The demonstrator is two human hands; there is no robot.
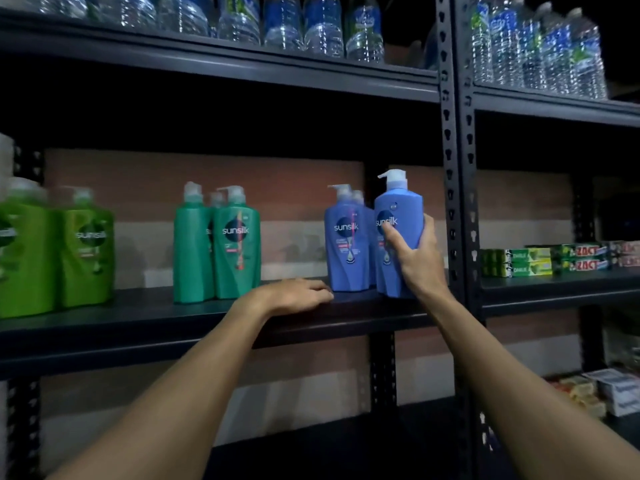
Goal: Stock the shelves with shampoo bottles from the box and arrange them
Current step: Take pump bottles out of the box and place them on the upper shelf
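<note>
1. My right hand (415, 258) grips a blue plastic Sunsilk shampoo bottle with a white pump top (401, 202). The thumb lies across the lower edge of the front label, and the fingers wrap round the bottle's right side.
2. The held bottle stands nearly upright at the right end of the dark metal middle shelf board (138, 320), just left of the black perforated steel upright (450, 168). Its base is level with the board. I cannot tell whether it rests on the board.
3. Just to its left stand two more blue pump bottles of the same kind (348, 244), one behind the other. The held bottle overlaps them in view, and I cannot tell whether it touches them.
4. My left hand (294, 294) rests palm down on the front part of the same board, fingers loosely bent and holding nothing. Its fingertips lie near the base of the front blue bottle.
5. Further left on the board stands a group of teal-green pump bottles (237, 244). Well apart from these, at the left end, stand light-green pump bottles (88, 247).
6. The shelf above carries a row of clear plastic water bottles with blue labels (284, 22).
7. In the bay to the right, stacked green and red toothpaste cartons (530, 261) lie at the same level.
</note>
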